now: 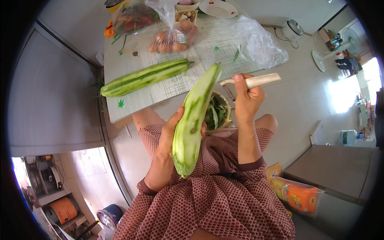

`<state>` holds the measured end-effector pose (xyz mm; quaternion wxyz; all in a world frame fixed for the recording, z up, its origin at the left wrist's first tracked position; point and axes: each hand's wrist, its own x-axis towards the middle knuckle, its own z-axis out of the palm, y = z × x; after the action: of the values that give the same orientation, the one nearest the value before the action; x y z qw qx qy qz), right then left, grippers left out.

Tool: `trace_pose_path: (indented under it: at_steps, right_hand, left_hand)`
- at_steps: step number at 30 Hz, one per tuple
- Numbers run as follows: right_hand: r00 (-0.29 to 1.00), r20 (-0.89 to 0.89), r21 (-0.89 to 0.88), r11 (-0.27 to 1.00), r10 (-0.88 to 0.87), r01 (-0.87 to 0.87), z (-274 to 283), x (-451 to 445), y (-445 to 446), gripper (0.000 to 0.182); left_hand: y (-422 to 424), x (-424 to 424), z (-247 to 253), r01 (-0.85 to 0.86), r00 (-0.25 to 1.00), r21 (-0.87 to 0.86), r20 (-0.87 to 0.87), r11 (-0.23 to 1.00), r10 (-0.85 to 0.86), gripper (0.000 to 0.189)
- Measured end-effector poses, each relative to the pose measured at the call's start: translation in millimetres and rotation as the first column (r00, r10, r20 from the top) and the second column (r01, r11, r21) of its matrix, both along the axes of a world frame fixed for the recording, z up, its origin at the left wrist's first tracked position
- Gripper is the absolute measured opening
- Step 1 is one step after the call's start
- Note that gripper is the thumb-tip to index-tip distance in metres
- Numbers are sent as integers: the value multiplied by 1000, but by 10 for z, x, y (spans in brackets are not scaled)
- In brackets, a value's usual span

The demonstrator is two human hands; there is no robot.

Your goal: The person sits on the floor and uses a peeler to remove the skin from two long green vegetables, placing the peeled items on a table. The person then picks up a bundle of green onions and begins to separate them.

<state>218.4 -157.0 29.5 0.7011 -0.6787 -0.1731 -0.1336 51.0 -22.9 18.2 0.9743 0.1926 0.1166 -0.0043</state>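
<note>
My left hand (pixel 171 129) grips a long pale-green gourd (pixel 193 123) around its middle, above my lap. Most of its skin is peeled off, with darker green streaks and a brownish blemish left on it. In my right hand (pixel 248 96) is a peeler (pixel 264 81) with a pale handle, its blade end pointing left, apart from the gourd. A second gourd (pixel 145 77), also striped from peeling, lies on the table (pixel 156 97) to the left. Below, between my knees, a basket (pixel 228 109) holds green peelings (pixel 216 115), partly hidden by the gourd.
On the table are a clear bag of eggs (pixel 174 37), a bag of red and green vegetables (pixel 135 19), a crumpled plastic bag (pixel 259 45) and a white plate (pixel 218 8). A brown cabinet (pixel 330 168) stands at right, beside an orange package (pixel 297 195). A grey door (pixel 57 90) borders the left.
</note>
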Motion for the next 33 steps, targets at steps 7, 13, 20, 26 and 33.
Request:
trace_pose_path:
  at_steps: [7,13,20,26,33]
  right_hand:
    - [974,23,-34,974,225,-224,75,-315,231,12]
    - [985,54,-36,986,163,-161,-22,-181,232,15]
    - [1000,17,-44,999,26,-25,4,166,173,17]
    - [999,-42,17,1000,-14,14,-126,444,120,18]
    - [994,-92,9,999,-51,52,-134,293,-79,18]
  left_hand:
    - [-8,-3,2,64,997,19,-53,998,-63,60]
    - [-41,-32,-52,77,996,-20,-33,997,-77,60]
    - [17,-239,-42,114,987,-149,-97,982,-129,61]
    - [139,-391,-95,163,986,-45,-18,986,-164,69]
    - [204,-306,-122,48,999,41,-23,998,-47,67]
